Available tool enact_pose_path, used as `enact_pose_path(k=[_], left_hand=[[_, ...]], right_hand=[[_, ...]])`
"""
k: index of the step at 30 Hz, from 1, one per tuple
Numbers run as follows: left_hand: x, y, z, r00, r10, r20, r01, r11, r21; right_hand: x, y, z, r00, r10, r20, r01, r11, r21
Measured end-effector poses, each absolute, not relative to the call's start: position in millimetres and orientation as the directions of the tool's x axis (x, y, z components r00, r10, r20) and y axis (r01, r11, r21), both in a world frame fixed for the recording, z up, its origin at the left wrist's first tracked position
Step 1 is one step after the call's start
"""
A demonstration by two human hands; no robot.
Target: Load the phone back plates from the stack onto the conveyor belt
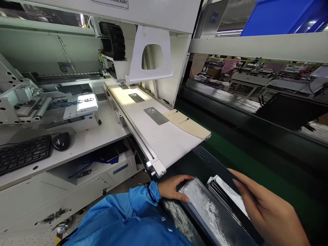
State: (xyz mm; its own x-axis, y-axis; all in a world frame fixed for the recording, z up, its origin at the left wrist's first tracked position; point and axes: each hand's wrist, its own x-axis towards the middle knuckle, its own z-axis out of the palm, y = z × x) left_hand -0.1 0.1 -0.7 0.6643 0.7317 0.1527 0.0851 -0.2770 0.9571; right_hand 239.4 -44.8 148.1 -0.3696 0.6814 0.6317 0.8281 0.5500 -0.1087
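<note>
I had my left hand [173, 188] curled over the near end of a shiny foil-wrapped pack [205, 208], fingers bent down on its edge and gripping it. My right hand [266, 208] lay flat and mostly open across a stack of thin dark sheets [225, 198], the fingers resting along the top one rather than closed round anything. Both pack and stack sat side by side, touching or nearly so, low in front of me, just below the end of the white conveyor belt [164, 140]. To do this well, I judged, I needed the left grip firm on the slippery foil and the right fingers pressing evenly, so the sheets stayed squared and none slid off.

On the belt, two grey plates [155, 115] lay apart from each other, beside a tan pad [189, 126] at its far edge. A keyboard [23, 153] and mouse [60, 140] sat on the counter [102, 133] to my left. The belt's metal end bracket [156, 168] stood near my left wrist, something I thought a sleeve [128, 218] might catch.
</note>
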Motion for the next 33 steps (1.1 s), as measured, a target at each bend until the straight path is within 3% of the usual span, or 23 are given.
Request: enact_pose_path(k=[4, 8, 13, 20, 25, 33], left_hand=[[-0.3, -1.7, 2.7, 0.659, 0.738, 0.146, 0.074, -0.257, 0.964], [-1.1, -0.6, 4.1, 0.663, 0.728, 0.175, 0.046, -0.273, 0.961], [-2.5, 1.0, -2.9, 0.676, 0.717, 0.171, 0.056, -0.282, 0.958], [3.0, -2.8, -18.1, 0.688, 0.715, 0.125, 0.040, -0.209, 0.977], [6.5, -3.3, -27.7, 0.697, 0.709, 0.106, 0.019, -0.166, 0.986], [7.6, -5.2, -18.3, 0.682, 0.717, 0.141, 0.017, -0.209, 0.978]], right_hand=[[201.9, -25.1, 165.7, -0.457, 0.590, 0.666, 0.799, 0.601, 0.016], [190.8, -20.5, 167.9, -0.431, 0.580, 0.691, 0.824, 0.566, 0.039], [215.6, -30.7, 160.8, -0.303, 0.663, 0.684, 0.871, 0.484, -0.082], [283.0, -60.5, 147.4, 0.112, 0.835, 0.539, 0.934, 0.096, -0.343], [305.3, -62.3, 133.6, 0.225, 0.878, 0.421, 0.939, -0.080, -0.334], [323.9, -62.5, 117.8, 0.114, 0.889, 0.443, 0.969, -0.002, -0.246]])
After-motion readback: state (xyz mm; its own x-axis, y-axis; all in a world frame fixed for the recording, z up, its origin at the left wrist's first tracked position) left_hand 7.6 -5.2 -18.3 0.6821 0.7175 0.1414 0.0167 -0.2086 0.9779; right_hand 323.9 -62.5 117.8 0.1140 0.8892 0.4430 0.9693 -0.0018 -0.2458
